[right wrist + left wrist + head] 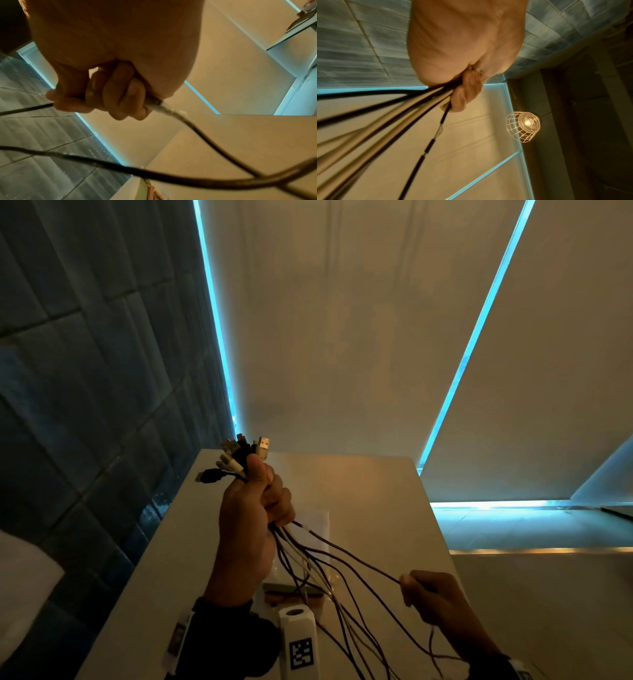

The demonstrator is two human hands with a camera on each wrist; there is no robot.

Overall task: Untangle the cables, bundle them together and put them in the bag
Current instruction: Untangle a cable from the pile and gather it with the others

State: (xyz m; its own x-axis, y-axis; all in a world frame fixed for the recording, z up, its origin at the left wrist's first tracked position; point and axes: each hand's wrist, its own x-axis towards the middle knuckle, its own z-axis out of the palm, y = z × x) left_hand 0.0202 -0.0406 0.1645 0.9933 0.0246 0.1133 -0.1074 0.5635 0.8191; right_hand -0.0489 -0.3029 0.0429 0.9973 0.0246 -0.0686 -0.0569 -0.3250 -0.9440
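My left hand [255, 508] is raised above the table and grips a bunch of several cables [308, 563] in its fist. Their USB plugs [245, 451] stick out above the thumb. The cables [388, 115], black and pale ones, hang down from the fist [462, 94] toward me. My right hand [424, 594] is lower and to the right, its fingers [109, 97] curled round one frayed dark cable [171, 112]. That dark cable [356, 558] runs taut from the left fist. A flat clear bag [320, 529] lies on the table behind the cables, partly hidden.
The white table [370, 494] stands against a dark tiled wall [85, 371] on the left and pale window blinds [342, 320] behind. A white wrist-camera unit with a square code [298, 642] sits by my left wrist. A lit wire-cage lamp [523, 125] hangs overhead.
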